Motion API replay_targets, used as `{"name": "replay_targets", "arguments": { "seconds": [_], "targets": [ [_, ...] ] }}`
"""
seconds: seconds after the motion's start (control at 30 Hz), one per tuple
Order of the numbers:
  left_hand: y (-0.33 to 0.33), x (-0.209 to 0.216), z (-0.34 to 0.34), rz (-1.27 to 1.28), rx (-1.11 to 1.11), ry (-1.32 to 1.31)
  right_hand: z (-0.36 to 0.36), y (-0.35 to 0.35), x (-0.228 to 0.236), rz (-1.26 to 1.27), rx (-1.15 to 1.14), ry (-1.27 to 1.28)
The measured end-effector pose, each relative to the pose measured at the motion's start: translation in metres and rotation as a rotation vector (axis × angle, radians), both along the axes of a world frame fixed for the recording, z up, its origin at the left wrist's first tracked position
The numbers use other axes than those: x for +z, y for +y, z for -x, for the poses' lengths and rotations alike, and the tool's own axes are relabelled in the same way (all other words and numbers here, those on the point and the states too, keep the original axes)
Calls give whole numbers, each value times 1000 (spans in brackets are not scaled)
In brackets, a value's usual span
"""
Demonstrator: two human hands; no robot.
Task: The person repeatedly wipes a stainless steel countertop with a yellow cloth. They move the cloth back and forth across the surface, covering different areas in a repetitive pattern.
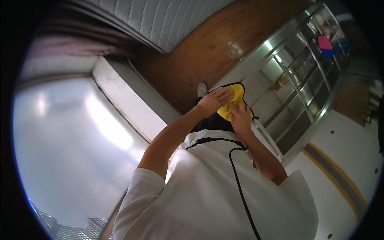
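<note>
Just in front of my body is a yellow cloth (238, 92) with a dark edge, bunched in the middle. My left hand (217, 100) lies across its left side with the fingers close together and the thumb hidden. At the cloth's lower right, my right hand (241, 119) is closed on it with bent fingers. The cloth overlaps the near end of a shiny metal frame with bars (298, 92). Whether it touches that frame, I cannot tell.
A pink and blue cloth (326, 45) is on the metal frame's far end. A quilted pale mattress (160, 20) lies at the top, above a brown floor (192, 64). To the left are a white ledge (120, 92) and a bright window (72, 140). A black cord (240, 184) hangs down my shirt.
</note>
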State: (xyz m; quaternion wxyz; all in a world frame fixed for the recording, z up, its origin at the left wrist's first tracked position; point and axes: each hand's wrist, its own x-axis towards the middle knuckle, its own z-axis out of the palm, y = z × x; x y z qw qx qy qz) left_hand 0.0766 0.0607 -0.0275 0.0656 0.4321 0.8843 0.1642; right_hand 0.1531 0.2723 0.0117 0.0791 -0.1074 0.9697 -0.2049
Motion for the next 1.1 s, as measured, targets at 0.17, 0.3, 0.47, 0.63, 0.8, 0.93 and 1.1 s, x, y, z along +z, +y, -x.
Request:
{"name": "replay_targets", "arguments": {
  "seconds": [0.17,0.3,0.47,0.63,0.8,0.93,1.1],
  "targets": [
    [-29,22,63,162,-225,21,36,-42,-3,73,-128,-87],
    [-3,18,79,191,-427,-77,14,1,-4,329,-169,-4],
    [45,14,68,144,-519,-155,-24,34,6,357,-281,13],
    [37,24,108,196,-680,-181,-2,-4,1,329,-324,62],
    [35,32,198,213,-909,-130,61,-50,-20,334,-498,30],
    [77,33,265,256,-934,-113,107,-67,-23,152,-784,14],
    [121,43,296,356,-1023,21,136,-84,-9,-172,-943,-79]
  ]
}}
